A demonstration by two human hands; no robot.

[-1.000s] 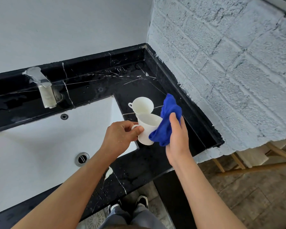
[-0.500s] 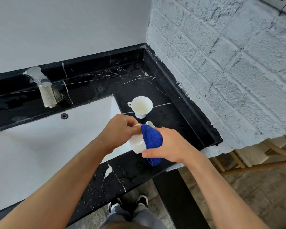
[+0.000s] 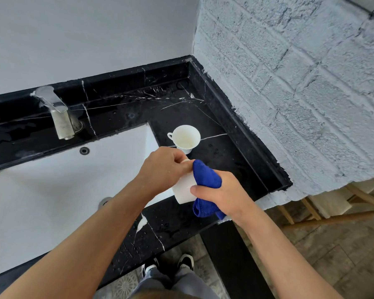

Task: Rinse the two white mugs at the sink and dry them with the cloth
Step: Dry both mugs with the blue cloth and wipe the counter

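Cloth (image 3: 207, 176) newly over held mug (image 3: 184, 189), second mug (image 3: 186, 138) behind.

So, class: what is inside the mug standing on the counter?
The standing mug looks empty, its pale inside bare. The held mug has the blue cloth over its mouth, so its inside is hidden.

Open sink basin (image 3: 52, 190) left of the hands; upright mug (image 3: 186, 138) just beyond them.
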